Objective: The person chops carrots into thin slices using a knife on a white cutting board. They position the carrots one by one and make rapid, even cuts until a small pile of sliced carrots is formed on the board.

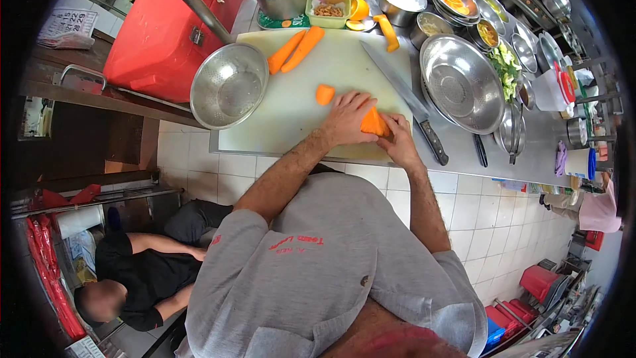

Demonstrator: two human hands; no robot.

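Observation:
Cut orange carrot pieces (373, 123) sit near the cutting board's right front edge, gripped between both hands. My left hand (350, 117) covers them from the left with spread fingers, and my right hand (397, 139) pinches their right side. A short carrot chunk (325, 94) lies just beyond my left hand on the pale cutting board (278, 124). Two long peeled carrots (298, 50) rest at the board's back left. To the right of my hands lies a large kitchen knife (407, 97), blade on the board and dark handle on the steel counter.
A perforated steel colander (229, 86) overlaps the board's left edge; another colander (461, 83) stands right of the knife. Behind are a green plastic container (328, 9), a pot of utensils (283, 0) and several bowls. A person in black (149, 273) is at the lower left.

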